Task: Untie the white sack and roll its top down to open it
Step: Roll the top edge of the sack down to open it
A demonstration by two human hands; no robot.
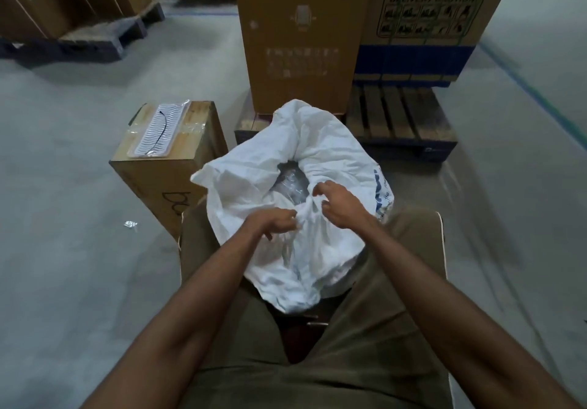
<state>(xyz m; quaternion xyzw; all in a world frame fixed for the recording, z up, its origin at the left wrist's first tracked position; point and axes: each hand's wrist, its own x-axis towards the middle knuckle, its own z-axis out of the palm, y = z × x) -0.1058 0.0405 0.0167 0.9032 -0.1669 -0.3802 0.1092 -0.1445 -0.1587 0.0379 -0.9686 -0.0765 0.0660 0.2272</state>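
- White sack (330, 141) stands between the person's knees, resting against both olive-trousered thighs (374, 307), with its mouth partly spread and its fabric crumpled outward on all sides.
- Through the opening, clear plastic wrapping (292, 183) shows inside the sack; what it covers cannot be made out.
- Left hand (278, 222) has its fingers curled, pinching a gathered bunch of the sack's near rim.
- Right hand (338, 207) is likewise clamped on the same bunch of cloth from the other side, its fingers bent around the fabric, so the two hands sit just beside each other.
- Blue printing (379, 195) runs down the sack's right side, too blurred to read.
- To the left of the sack stands a cardboard box (152, 180), and on its top lies a clear tray (160, 130) with a thin black strand across it.
- Behind the sack rise a tall brown carton (298, 37) and a strapped carton with a blue band (419, 27) set on a wooden pallet (400, 116).
- A small scrap of wrapper (130, 224) lies on the grey floor (63, 154), left of the box.
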